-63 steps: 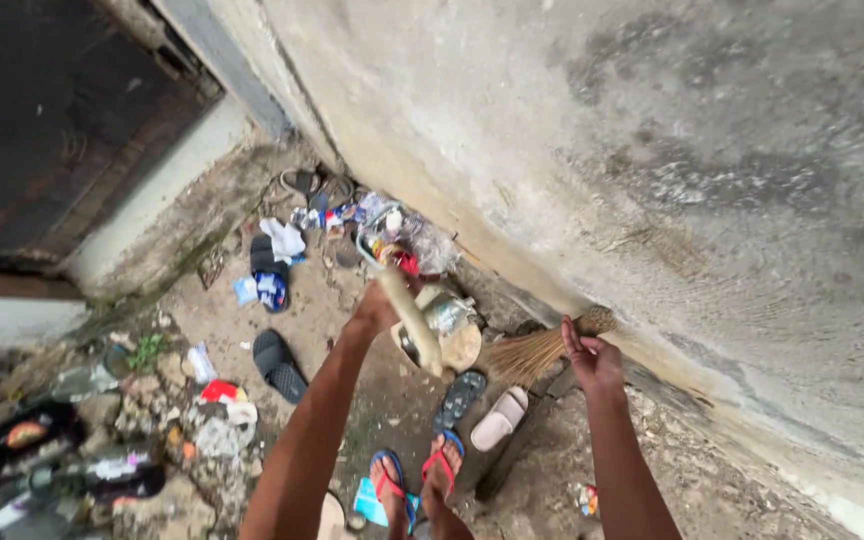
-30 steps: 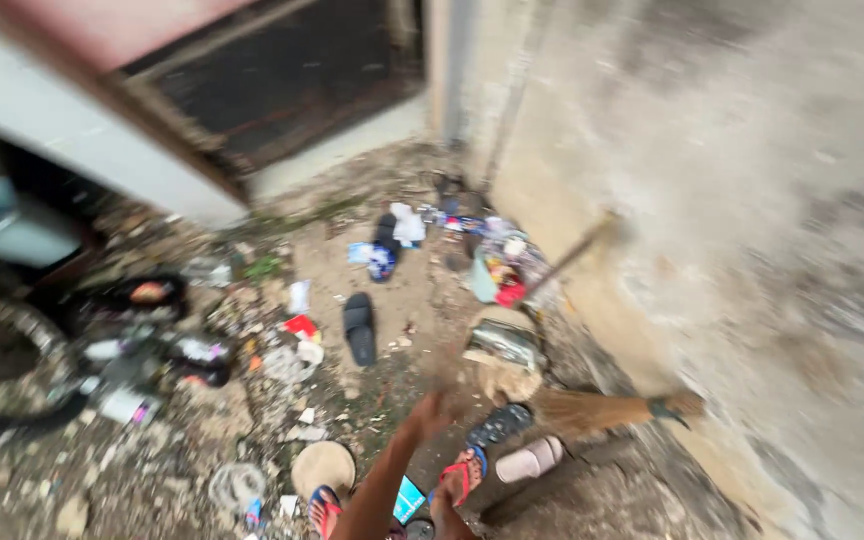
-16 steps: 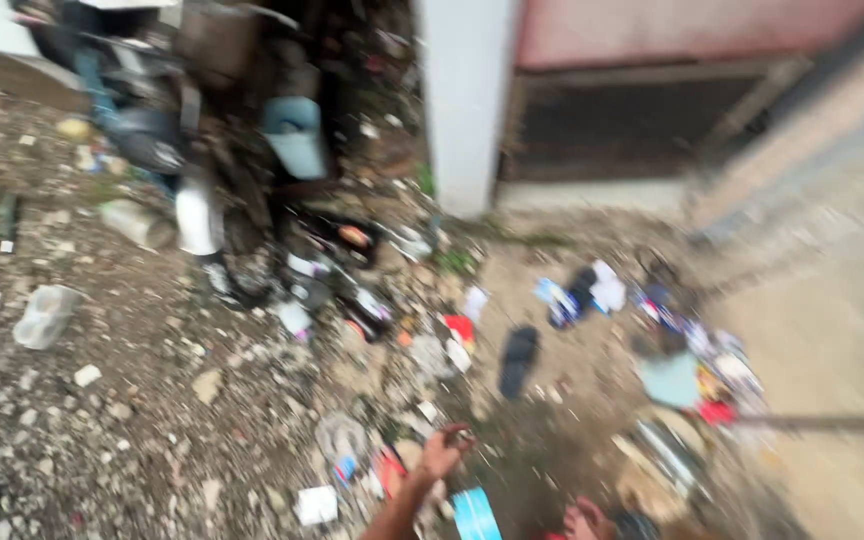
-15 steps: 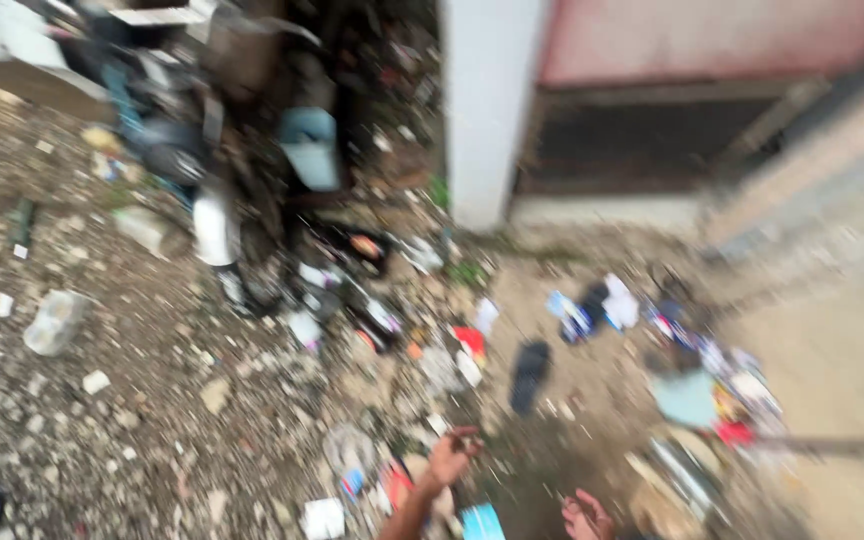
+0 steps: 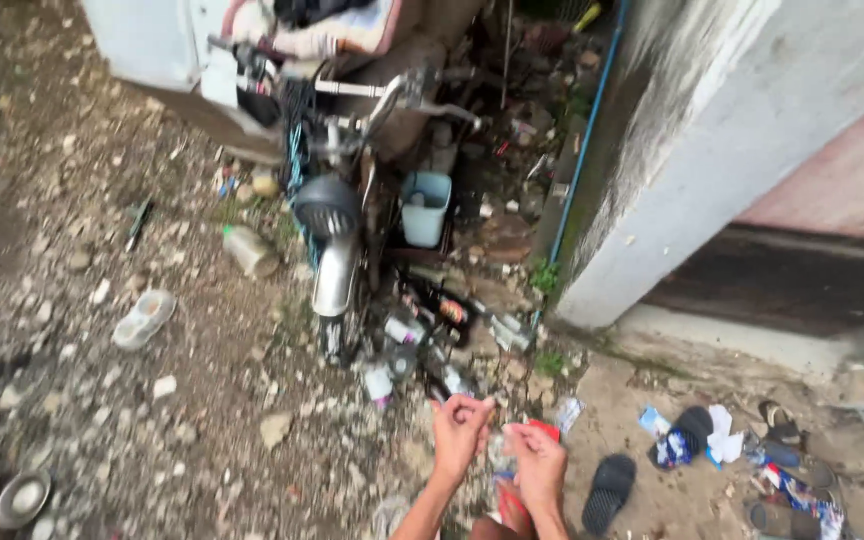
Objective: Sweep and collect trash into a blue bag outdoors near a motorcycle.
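Note:
My left hand [image 5: 459,430] and my right hand [image 5: 537,465] are close together low in the view, almost touching, above stony, littered ground. The left hand's thumb and fingertips are pinched together and I see nothing in them. The right hand shows its back, its fingers curled downward and hidden. A piece of red litter [image 5: 545,428] lies on the ground just beyond the right hand. My sandalled foot shows partly under the hands.
A parked motorbike [image 5: 332,230] stands ahead with a light blue bucket [image 5: 424,207] beside it and bottles [image 5: 432,325] at its wheel. A grey concrete pillar [image 5: 672,180] rises at the right. A black sandal [image 5: 609,490], scattered litter [image 5: 712,440], a metal bowl [image 5: 20,498] and a crushed plastic bottle [image 5: 142,318] lie about.
The view has swung left, away from the wall toward the motorbike. The broom and the stick are out of sight. Both hands have come together in front of me.

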